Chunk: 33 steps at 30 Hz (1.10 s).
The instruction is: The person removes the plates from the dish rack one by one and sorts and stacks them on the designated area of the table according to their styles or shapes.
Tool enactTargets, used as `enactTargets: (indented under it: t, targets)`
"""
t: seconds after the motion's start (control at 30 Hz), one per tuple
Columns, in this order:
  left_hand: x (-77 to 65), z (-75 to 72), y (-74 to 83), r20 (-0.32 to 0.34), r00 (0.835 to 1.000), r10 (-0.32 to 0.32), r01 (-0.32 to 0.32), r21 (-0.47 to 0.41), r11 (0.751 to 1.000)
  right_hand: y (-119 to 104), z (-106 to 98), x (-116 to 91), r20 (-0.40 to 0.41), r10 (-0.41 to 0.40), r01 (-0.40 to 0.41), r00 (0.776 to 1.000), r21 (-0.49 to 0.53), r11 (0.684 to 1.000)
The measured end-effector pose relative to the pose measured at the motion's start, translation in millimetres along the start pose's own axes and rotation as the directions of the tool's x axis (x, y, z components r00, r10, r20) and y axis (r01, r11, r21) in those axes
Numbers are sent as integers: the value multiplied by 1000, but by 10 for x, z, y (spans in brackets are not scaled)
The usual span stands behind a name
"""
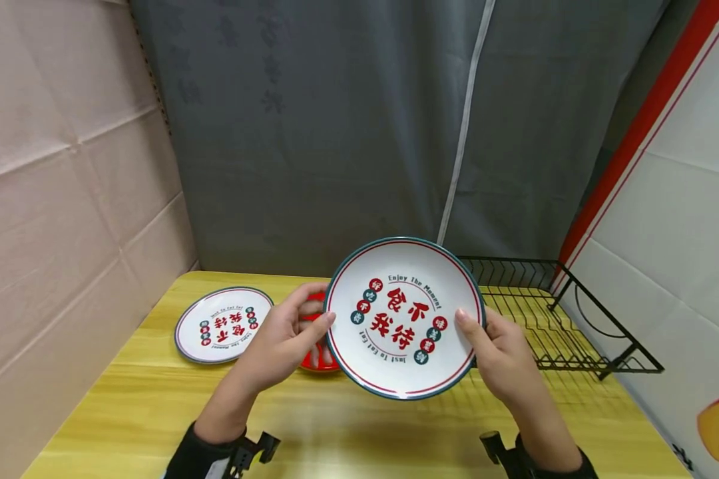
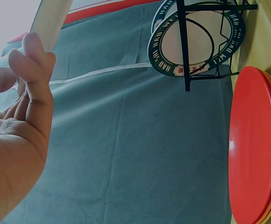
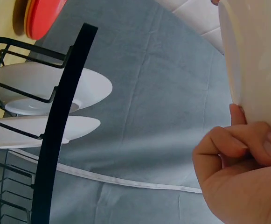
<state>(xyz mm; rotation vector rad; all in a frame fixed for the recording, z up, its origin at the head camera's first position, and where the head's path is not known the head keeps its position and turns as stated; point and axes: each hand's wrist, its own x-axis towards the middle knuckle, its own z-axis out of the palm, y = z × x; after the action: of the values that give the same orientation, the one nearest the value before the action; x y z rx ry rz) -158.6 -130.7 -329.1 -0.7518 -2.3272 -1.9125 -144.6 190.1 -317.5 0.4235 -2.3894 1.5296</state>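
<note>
A round white plate (image 1: 404, 259) with a teal edge, a red ring and red and teal lettering is held up, its face toward the head camera. My left hand (image 1: 278, 342) pinches its left rim, thumb on the front and fingers behind. On the opposite rim, my right hand (image 1: 503, 362) grips it with the thumb over the face. The plate's pale underside (image 3: 261, 60) shows in the right wrist view, where the fingers curl against it. Behind the left hand lies a stack of red plates (image 2: 252, 149), partly covered in the head view.
Another lettered white plate (image 1: 188, 336) lies at the table's left. A black wire dish rack (image 1: 575, 366) stands on the right. Two white plates, one with a dark patterned rim (image 2: 161, 46), stand in it, hidden behind the held plate in the head view. A grey curtain (image 1: 323, 133) hangs behind.
</note>
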Motion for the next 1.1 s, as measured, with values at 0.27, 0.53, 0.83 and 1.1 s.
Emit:
enactTargets:
  t: [0.27,0.53,0.83,1.1]
  targets:
    - [4,13,-29,49,998,40,-42,41,998,36,10,11,76,73,-69,994,-49,996]
    - [24,52,-13,93,995,26,-30,43,999,39,54,10,106,10,-3,994,-66,998]
    - [33,67,-44,55,997,61,-64,66,996,17,58,21,98,18,-9,995,-92,996]
    - [6,163,-56,-60,995,83,-80,64,995,19,130,-11,40,88,-86,995,-38,996]
